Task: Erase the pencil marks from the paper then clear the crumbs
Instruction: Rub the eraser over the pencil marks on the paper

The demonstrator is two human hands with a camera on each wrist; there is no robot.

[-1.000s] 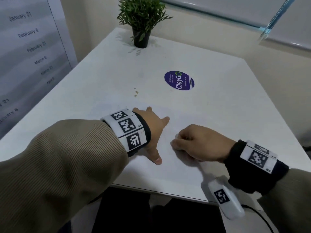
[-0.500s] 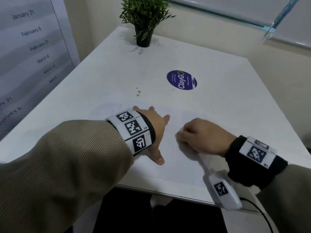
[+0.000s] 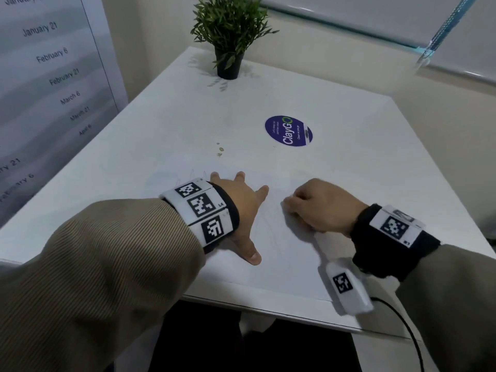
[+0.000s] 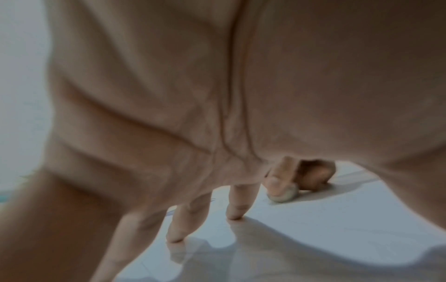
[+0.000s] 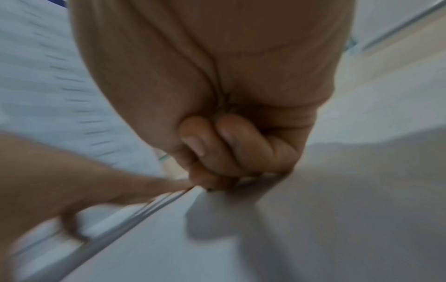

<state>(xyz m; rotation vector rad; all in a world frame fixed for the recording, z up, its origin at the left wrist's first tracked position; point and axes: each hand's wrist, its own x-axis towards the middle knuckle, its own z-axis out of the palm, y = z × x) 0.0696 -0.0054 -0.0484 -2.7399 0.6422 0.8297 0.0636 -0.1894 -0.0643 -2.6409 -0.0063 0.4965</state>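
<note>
At nine o'clock the left hand (image 3: 243, 208) lies flat, fingers spread, pinning the thin, floppy paper (image 3: 281, 253). At three o'clock the right hand (image 3: 319, 208) pinches what looks like a small eraser (image 4: 282, 194), best gripped low.

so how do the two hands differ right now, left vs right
The left hand lies spread, fingers straight, pressing the paper flat; the right hand is curled. The left hand holds nothing, while the right hand pinches a small eraser against the paper. Both rest on the same sheet and wear marker-tagged wristbands.
</note>
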